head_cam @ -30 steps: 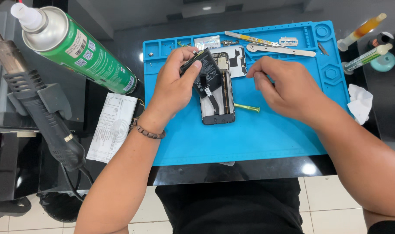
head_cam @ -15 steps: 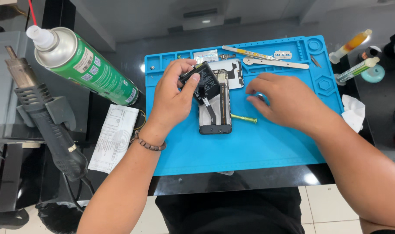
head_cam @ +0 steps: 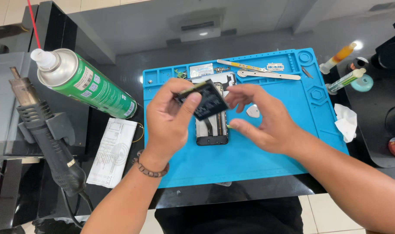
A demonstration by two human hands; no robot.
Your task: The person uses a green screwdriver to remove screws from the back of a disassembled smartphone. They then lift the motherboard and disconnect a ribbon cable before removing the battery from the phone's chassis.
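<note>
An opened black phone (head_cam: 212,130) lies face down on the blue work mat (head_cam: 267,156), its insides showing. My left hand (head_cam: 169,123) holds a flat black battery (head_cam: 206,103) lifted above the phone, pinched between thumb and fingers. My right hand (head_cam: 262,119) hovers just right of the battery with fingers spread, holding nothing. A small white pick (head_cam: 252,111) lies on the mat under my right hand's fingers.
A green spray can (head_cam: 86,84) lies at the left. Below it are a black heat gun (head_cam: 45,134) and a paper slip (head_cam: 113,151). Metal pry tools (head_cam: 267,74) rest at the mat's far edge. Small bottles (head_cam: 342,80) and a white tissue (head_cam: 347,121) are at the right.
My left hand has lifted the battery up off the phone. My right hand has come off the phone and opened beside the battery. The pick now shows on the mat.
</note>
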